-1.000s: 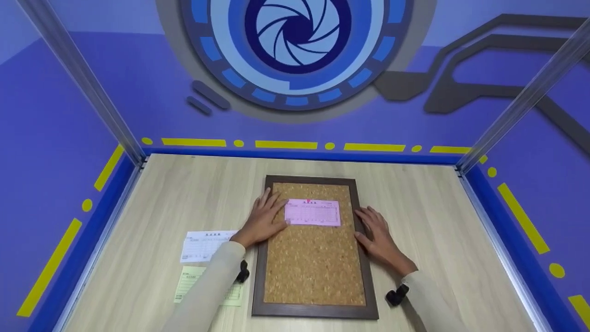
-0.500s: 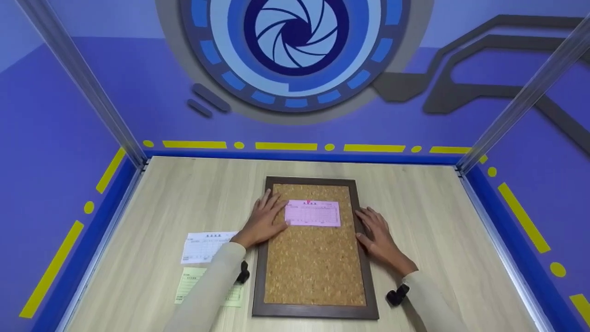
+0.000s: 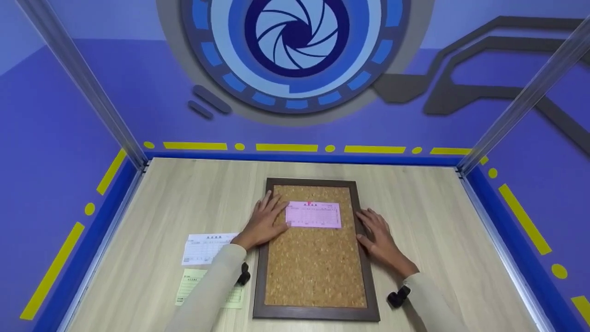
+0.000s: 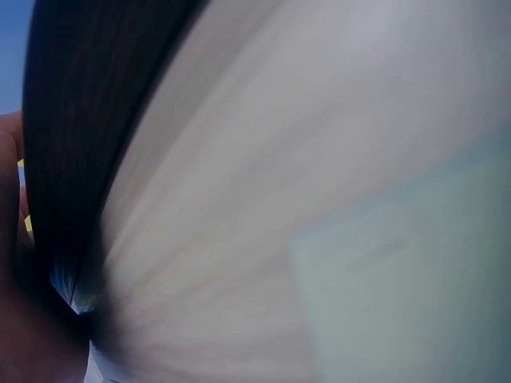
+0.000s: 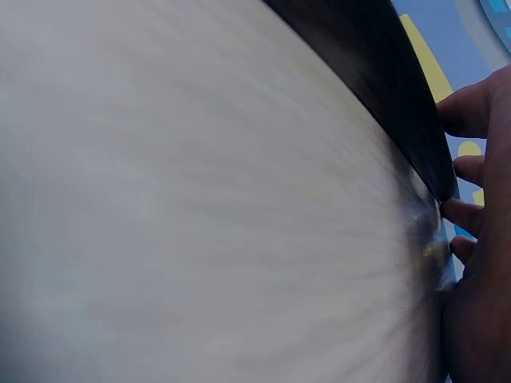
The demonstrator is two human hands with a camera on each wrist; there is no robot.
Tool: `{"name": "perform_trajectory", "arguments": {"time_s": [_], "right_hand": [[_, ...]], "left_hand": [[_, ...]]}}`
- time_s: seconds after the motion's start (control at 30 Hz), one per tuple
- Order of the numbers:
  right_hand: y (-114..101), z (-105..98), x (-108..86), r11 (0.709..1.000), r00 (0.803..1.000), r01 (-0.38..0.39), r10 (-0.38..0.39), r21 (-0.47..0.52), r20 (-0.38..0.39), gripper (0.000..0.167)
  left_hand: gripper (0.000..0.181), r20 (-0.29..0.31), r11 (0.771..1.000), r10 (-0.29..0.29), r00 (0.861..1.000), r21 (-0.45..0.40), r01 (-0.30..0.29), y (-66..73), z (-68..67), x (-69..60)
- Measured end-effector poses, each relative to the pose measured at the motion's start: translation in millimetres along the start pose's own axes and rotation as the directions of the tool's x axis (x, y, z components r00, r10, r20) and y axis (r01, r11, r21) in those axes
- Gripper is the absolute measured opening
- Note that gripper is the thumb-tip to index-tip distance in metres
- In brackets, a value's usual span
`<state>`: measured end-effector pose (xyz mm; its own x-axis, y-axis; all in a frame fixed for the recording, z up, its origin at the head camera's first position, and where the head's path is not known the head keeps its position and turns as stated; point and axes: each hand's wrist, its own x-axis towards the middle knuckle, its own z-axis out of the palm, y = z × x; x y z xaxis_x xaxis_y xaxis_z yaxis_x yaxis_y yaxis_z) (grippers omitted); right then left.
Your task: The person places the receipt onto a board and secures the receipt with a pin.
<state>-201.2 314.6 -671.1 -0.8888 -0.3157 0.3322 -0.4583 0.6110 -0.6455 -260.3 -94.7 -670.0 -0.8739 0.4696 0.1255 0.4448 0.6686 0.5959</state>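
Observation:
A corkboard (image 3: pixel 315 267) with a dark brown frame lies on the table. Pinned to its upper part is a pink printed slip (image 3: pixel 313 216), held by a small red pushpin (image 3: pixel 309 203) at the top edge. My left hand (image 3: pixel 262 223) rests across the left side of the frame, its fingers spread and its thumb near the slip's lower left corner. On the other side, my right hand (image 3: pixel 380 236) touches the right frame edge with relaxed fingers. The wrist views show the dark frame side (image 5: pixel 359 64) close up, and neither hand grips a loose thing.
Left of the board lie a white printed slip (image 3: pixel 205 249) and a green printed slip (image 3: pixel 190 280), both partly covered by the left forearm. The wooden table (image 3: pixel 428 207) is bounded by blue walls at the back and sides.

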Motion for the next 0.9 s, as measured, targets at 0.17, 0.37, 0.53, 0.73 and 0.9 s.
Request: {"name": "perform_trajectory", "arguments": {"time_s": [0.17, 0.37, 0.53, 0.73, 0.9], "right_hand": [[-1, -1, -0.8, 1.0, 1.0, -0.011, 0.011, -0.008, -0.004, 0.063], [0, 0, -1.0, 1.0, 1.0, -0.015, 0.015, -0.018, -0.009, 0.062], [1, 2, 0.5, 1.0, 1.0, 0.003, -0.003, -0.026, -0.018, 0.062], [1, 1, 0.5, 0.999, 1.0, -0.021, 0.021, -0.025, -0.006, 0.063], [2, 0, -0.4, 0.999, 0.999, -0.046, 0.046, -0.021, 0.009, 0.065]], "left_hand": [[0.076, -0.004, 1.0, 0.016, 1.0, 0.01, -0.016, 6.5, -3.3, -1.1], [0.076, -0.02, 1.0, 0.025, 0.999, 0.009, -0.025, 2.1, -0.3, -0.6], [0.077, -0.025, 1.0, 0.027, 0.999, 0.007, -0.027, -1.9, -1.0, -2.4], [0.072, 0.023, 1.0, -0.017, 1.0, 0.024, 0.016, 18.6, -20.7, -10.7], [0.07, 0.019, 0.998, -0.056, 0.998, -0.023, 0.056, 26.4, -30.0, -16.2]]}}
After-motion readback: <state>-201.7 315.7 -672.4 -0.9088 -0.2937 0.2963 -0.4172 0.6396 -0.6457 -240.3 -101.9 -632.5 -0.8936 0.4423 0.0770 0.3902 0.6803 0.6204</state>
